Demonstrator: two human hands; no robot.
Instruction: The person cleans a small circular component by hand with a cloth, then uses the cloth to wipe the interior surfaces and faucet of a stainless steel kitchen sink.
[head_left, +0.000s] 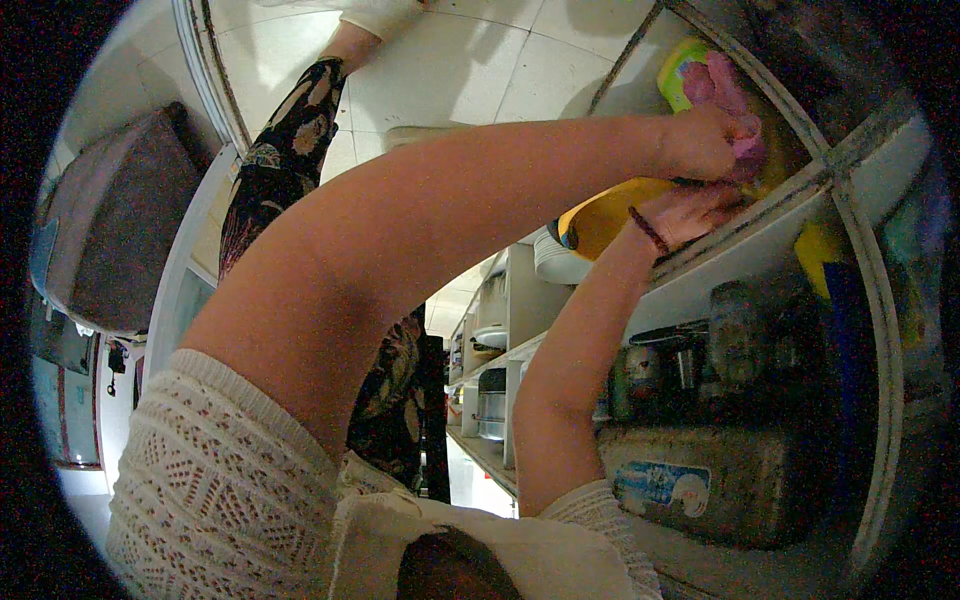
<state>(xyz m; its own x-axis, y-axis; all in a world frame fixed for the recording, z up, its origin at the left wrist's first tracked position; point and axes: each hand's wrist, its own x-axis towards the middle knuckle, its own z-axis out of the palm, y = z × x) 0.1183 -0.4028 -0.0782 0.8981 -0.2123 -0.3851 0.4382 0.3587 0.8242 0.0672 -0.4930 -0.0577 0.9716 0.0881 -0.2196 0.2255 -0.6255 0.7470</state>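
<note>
My left hand (697, 144) reaches across to the upper right. Its curled fingers are around a crumpled pink item (746, 146), perhaps a cloth or a glove. More pink material (712, 79) lies just beyond, against a green and yellow item (679, 75) that I cannot name. Close below the left hand is my right hand (686, 214), with a dark band at its wrist. Its fingertips are blurred in shadow, so their grip is unclear. A yellow-orange item (611, 217) with a curved edge shows beside the right wrist, partly behind the forearms.
Frame bars (832, 161) cross close to the hands. Below are shelves (525, 300) with stacked white bowls (559, 259) and pots. A large bin-like container (697, 480) bearing a label stands lower right, in shadow. Pale floor tiles (465, 60) lie above; a dark covered object (127, 225) stands at left.
</note>
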